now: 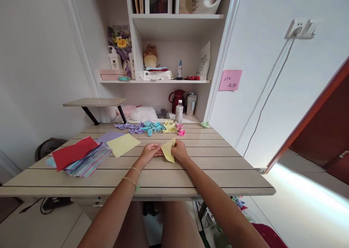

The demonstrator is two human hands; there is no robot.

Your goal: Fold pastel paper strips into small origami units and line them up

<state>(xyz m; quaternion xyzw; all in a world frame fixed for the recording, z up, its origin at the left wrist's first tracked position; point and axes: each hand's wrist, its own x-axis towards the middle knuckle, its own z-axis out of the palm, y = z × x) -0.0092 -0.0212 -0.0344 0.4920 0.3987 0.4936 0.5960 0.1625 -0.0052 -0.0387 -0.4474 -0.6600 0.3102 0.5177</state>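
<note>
A yellow sheet of paper (168, 150), folded so that it comes to a point at the bottom, is held up just above the wooden table (218, 161). My right hand (180, 150) is closed on its right edge. On the other side my left hand (151, 152) pinches the left corner between thumb and fingers. Left of my hands lies a flat yellow sheet (123, 145). Beyond them, folded paper pieces stand in a row: purple (136, 127), blue (151, 127), yellow (170, 126) and pink (180, 129).
A stack of coloured paper (89, 161) with a red sheet (75, 153) on top lies at the left. Behind the folded pieces stand a clear bottle (179, 112), a dark red jug (177, 100) and a tumbler (191, 104). A small raised shelf (95, 102) rises at the back left.
</note>
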